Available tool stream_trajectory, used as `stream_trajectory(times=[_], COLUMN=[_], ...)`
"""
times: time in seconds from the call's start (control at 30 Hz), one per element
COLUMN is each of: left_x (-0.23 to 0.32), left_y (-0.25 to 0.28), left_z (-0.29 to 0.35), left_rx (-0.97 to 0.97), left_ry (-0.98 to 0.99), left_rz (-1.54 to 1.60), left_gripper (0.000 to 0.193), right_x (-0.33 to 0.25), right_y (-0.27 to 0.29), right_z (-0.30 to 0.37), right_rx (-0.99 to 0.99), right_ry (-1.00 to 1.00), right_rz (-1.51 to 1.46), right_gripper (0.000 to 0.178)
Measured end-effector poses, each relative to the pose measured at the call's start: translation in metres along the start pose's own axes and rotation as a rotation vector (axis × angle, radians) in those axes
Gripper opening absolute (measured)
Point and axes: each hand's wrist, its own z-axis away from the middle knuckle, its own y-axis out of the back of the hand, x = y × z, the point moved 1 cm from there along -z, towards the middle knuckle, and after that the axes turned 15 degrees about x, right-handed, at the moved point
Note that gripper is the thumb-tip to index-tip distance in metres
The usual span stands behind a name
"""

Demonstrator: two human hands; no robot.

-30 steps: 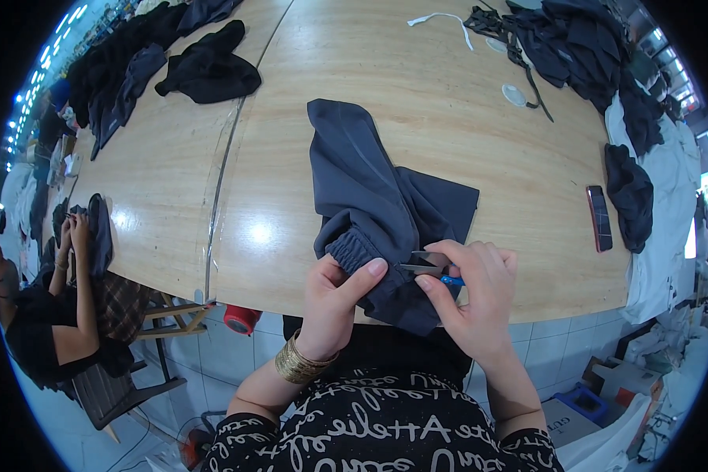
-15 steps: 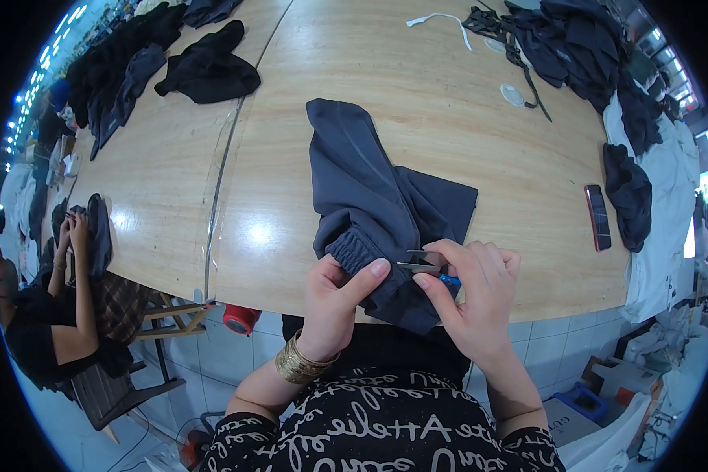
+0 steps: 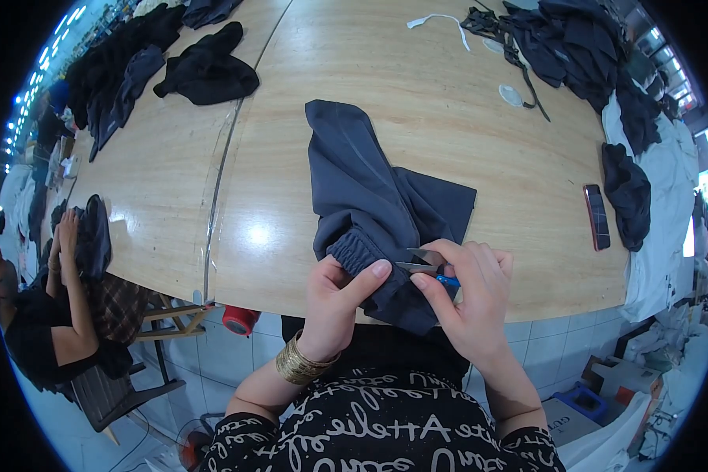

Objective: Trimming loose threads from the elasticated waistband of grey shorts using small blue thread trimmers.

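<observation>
Left hand [image 3: 332,297]: fingers pinching the garment's puckered elastic edge [image 3: 356,250], thumb on top. Right hand [image 3: 480,287]: thumb and forefinger grip blue-handled thread snips [image 3: 420,267], blades parted. Looks like trimming; a cut calls for steady cloth, left thumb clear. Dark slate garment [image 3: 350,157], rumpled, sprawls over the worktop's [image 3: 543,267] near side.

Right across your black top [image 3: 346,452] runs pale lettering [image 3: 401,431], loose and looping like handwriting, row after row! It spills onto both of your sleeves [image 3: 240,436] too, where it breaks into fragments. Folds bend the upper row, and the lower edge of the view slices through the bottom one. Now swing over to your right, low down: a pale box [image 3: 572,429] shows you a short run of dark capital letters, set at a slant.
</observation>
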Motion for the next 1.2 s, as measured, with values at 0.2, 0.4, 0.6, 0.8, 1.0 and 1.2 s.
stream_trajectory(times=[0.2,0.4,0.6,0.8,1.0,1.2], left_x=[0.001,0.002,-0.002,0.001,0.004,0.003], left_y=[-0.002,-0.003,0.003,0.002,-0.001,0.0], left_z=[0.0,0.0,-0.004,-0.001,-0.001,-0.003], left_rx=[0.009,-0.014,0.019,0.004,0.0,-0.013], left_ry=[-0.013,-0.004,0.024,0.029,0.042,0.009], left_rz=[0.0,-0.004,-0.003,0.038,0.039,-0.017], left_gripper=[0.019,0.019,0.022,0.023,0.021,0.017], right_x=[0.001,0.007,0.011,0.007,-0.001,0.001], right_y=[-0.003,-0.01,0.002,0.004,0.0,-0.01], right_z=[0.003,0.007,-0.002,-0.001,-0.002,-0.01], right_rx=[-0.167,-0.328,-0.256,-0.073,-0.013,0.041], right_ry=[-0.416,-0.821,-0.86,-0.176,-0.221,0.09], right_rz=[-0.428,-0.922,-1.023,-0.242,-0.315,-0.285], right_gripper=[0.022,0.024,0.023,0.029,0.025,0.031])
